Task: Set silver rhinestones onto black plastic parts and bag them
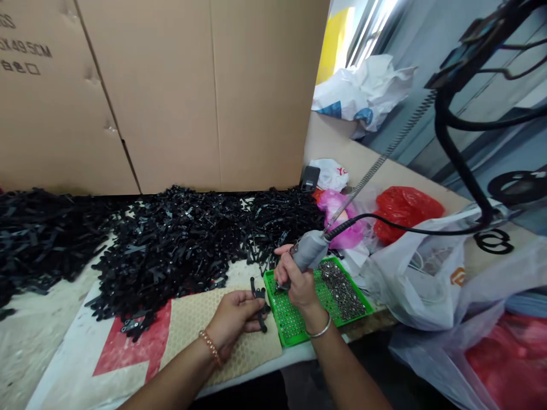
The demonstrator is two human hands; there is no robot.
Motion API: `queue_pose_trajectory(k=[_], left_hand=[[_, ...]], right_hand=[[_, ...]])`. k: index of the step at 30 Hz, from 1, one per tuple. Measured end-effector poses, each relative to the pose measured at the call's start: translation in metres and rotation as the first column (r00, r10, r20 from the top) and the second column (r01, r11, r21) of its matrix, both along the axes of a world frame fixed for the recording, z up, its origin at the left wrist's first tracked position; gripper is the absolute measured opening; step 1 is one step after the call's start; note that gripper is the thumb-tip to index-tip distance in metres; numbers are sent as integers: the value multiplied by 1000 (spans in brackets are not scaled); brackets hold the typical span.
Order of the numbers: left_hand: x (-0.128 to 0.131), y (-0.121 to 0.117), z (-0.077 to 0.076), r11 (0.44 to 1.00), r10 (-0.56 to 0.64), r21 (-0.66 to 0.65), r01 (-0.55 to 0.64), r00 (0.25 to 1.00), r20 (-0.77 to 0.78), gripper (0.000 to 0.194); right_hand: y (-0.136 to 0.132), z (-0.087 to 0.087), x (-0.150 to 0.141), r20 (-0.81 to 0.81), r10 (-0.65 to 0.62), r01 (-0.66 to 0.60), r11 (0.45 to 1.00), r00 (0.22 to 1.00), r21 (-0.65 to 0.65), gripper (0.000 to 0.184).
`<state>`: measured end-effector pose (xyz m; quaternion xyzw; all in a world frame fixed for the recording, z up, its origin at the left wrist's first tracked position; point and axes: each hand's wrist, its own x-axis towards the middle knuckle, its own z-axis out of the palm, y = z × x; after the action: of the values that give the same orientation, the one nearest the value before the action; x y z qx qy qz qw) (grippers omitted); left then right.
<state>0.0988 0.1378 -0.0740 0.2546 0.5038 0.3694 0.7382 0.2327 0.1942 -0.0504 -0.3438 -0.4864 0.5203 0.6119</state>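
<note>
Three heaps of black strips [171, 245] run along the back of the bench [81, 330], piled loosely against tall cardboard [171, 97] w/ print at its upper L. Bench top is pale and scuffed, w/ a red patch [117, 341] showing btwn the middle heap and a tan pad [188, 330] nr the front edge.

L hand [241, 313], beaded bracelet on the wrist, is over the pad; its grip is closed, fingers and thumb pinching a few dark pieces [260, 293] at the pad's R side. R hand [297, 282], w/ a metal bangle, has its grip wrapped round a gray power driver [310, 250], tilted, its lower end over the L part of a green tray [294, 343]. Small metal bits [342, 290] are heaped in the tray's R part; the L part has rows of little dots, too small to make out.

A spring [376, 165] and a black cable [401, 228] run from the driver's top toward a dark metal frame [457, 142], upper R.

Past the tray: a pink bag [342, 219], a red bag [404, 210] and a big white bag [423, 290] hanging by the bench edge. Further back, a white sack [367, 91] w/ blue marks is nr a yellow panel [335, 42], w/ bright light behind. Bluish-gray surfaces fill the R bkgd.
</note>
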Motion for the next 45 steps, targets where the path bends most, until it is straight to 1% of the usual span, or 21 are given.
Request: queue_pose_trajectory(k=[3,9,17,20,26,30,33,36,40,43,45], left_hand=[[0,0,2,1000,-13,3,13,1000,1,54],[0,0,4,1000,-21,-13,21,1000,-6,55],[-1,1,5,999,-32,-16,32,999,4,55],[-2,1,6,1000,-27,-14,27,1000,4,54],[-2,1,8,1000,-23,-19,23,1000,14,52],[-1,0,8,1000,1,-16,0,1000,21,47],[-1,-1,6,1000,7,-18,-6,999,45,47],[-1,0,4,1000,2,-15,-1,998,62,48],[-2,-1,1,1000,-2,-2,2,996,85,48],[-2,-1,0,1000,20,-5,-19,995,94,48],[-3,-1,0,1000,31,-6,-31,995,100,47]], right_hand=[[-3,-1,-2,12,38,-38,999,999,-13,26],[-4,-5,0,33,39,-37,999,999,-38,28],[-4,-8,1,25,63,-62,997,998,-52,22],[-3,-9,1,31,69,-68,997,997,-48,23],[-3,-10,2,105,71,-67,997,992,-42,23],[-3,-16,3,109,96,-93,995,989,-31,23],[-3,-17,3,119,68,-67,998,991,-17,23],[-5,-6,4,75,26,-24,999,997,-24,24],[-11,26,2,-105,-34,32,999,994,-20,26],[-19,42,-2,-194,1,-6,1000,981,-26,28],[-24,44,-6,-205,51,-61,997,977,-42,28]])
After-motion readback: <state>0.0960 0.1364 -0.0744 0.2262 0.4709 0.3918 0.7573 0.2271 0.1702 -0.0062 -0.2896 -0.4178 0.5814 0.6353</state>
